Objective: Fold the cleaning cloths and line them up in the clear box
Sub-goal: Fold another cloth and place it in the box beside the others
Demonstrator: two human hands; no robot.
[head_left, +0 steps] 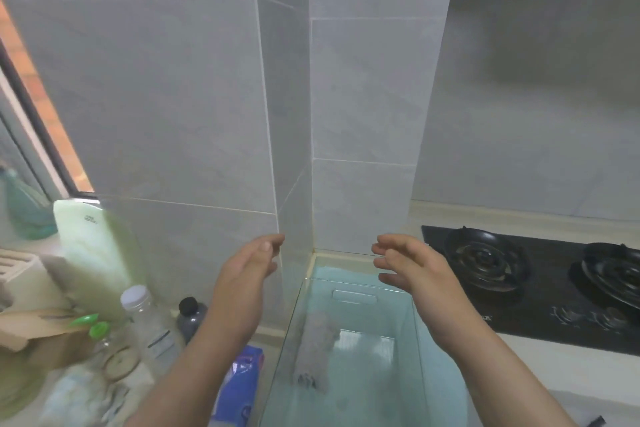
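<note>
The clear box [363, 288] stands on the counter [571, 378] with its far end close to the counter's back edge, where a tiled pillar [363, 97] juts from the wall. Inside it 1 grey cloth [315, 350] lies folded into a long narrow strip on the box floor, along the left wall and running from far to near; whether it touches that wall cannot be told through the blur. Both hands hang in the air above the far end of the box, palms turned toward each other. The left hand [249, 263] is released, its fingers loosely bent and grasping nothing, and it sits just outside the box's left wall. The right hand [405, 263] is likewise released and holds nothing, above the box's far right corner. Right of the box, toward the counter's right end, lies a black gas hob [540, 284] with 2 burners. Left of the box stand a clear bottle [149, 319] with a white cap, a small dark bottle [192, 317] and a blue packet [242, 381], the packet just beside the box's left wall.
</note>
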